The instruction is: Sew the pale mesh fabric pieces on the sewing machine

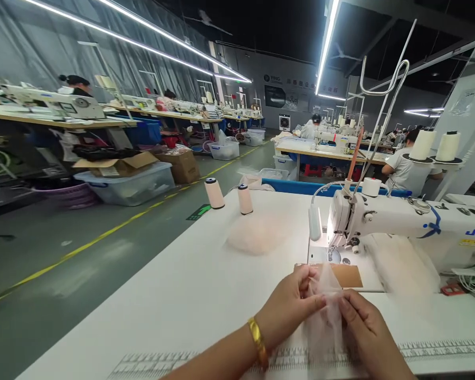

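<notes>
Between my two hands is a piece of sheer pale fabric [328, 316], drawn up in a peak at its top edge. My left hand [291, 298], with a gold bracelet at the wrist, pinches the fabric's left side. On the right side, my right hand [362, 322] grips it between thumb and fingers. Just behind the hands, a brown card-like piece [350, 276] lies at the front of the sewing machine [364, 216], whose lamp is lit. More sheer fabric [404, 264] rests under the machine's arm.
A pale sheer heap [255, 235] and two thread cones [214, 193] lie on the white table [174, 295]. A printed ruler strip [154, 364] runs along the front edge. Red-handled snips or a similar tool [452, 288] sit at right. A co-worker [406, 163] sits beyond.
</notes>
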Demonstrator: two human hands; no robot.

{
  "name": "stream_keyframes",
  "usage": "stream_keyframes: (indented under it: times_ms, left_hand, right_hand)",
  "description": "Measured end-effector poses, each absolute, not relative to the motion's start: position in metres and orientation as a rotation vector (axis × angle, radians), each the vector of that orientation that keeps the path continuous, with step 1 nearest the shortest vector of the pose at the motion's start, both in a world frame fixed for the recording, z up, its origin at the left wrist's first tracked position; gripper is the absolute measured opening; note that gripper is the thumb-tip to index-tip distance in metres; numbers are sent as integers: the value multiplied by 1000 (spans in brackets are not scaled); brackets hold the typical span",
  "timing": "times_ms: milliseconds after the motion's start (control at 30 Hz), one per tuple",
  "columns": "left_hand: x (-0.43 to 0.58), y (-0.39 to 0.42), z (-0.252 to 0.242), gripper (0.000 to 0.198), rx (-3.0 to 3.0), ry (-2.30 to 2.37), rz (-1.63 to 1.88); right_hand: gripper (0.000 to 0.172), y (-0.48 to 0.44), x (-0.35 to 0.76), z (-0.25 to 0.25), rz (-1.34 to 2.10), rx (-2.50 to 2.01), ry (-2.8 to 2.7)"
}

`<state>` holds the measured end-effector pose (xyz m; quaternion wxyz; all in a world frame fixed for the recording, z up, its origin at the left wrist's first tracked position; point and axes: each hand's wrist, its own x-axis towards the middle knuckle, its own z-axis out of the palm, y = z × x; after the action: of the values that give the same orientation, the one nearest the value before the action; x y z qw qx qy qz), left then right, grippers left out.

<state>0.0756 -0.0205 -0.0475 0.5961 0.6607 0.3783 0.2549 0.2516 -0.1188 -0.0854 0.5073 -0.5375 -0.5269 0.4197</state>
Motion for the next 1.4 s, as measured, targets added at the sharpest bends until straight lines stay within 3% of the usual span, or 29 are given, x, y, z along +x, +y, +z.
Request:
stream_keyframes:
  times_ms: [233,333,467,667,833,900,967,1067,1233,1400]
  left_hand:
    - [59,-10,-43,39,1374,833,416]
    - [53,-6,-32,38,1288,804,258]
    - [63,-1,-24,46,1373,790,295]
    - [87,8,-32,40,1554,678,178]
    - [103,9,-35,22,1769,740,279]
    - [107,10,-35,16,1836,713,357]
    - [108,14,-36,14,1865,687,399]
    - [105,24,-39,21,1765,703,304]
    - [101,35,-47,39,1634,705,233]
    - [100,32,-53,42,1638,744,331]
  right_hand:
    - [56,-122,262,-78,988,-1371,-1107]
    - [55,-122,264,-76,1079,-1327,-1070]
    - [52,-124,258,-76,1206,-1250,-1109]
    - [50,-130,289,-71,1447,-1314,-1130]
    - [35,-113,309,-43,941,-1576,-1481]
    - [48,-99,302,-37,924,-1548,-1571]
    - [38,-84,294,-37,953,-1570,-1627]
    - [5,-63,291,-46,1021,-1587,-1595]
    - [16,-52,298,-57,1110,-1502,-1581]
    - [19,-60,292,-54,966,-1533,-1592]
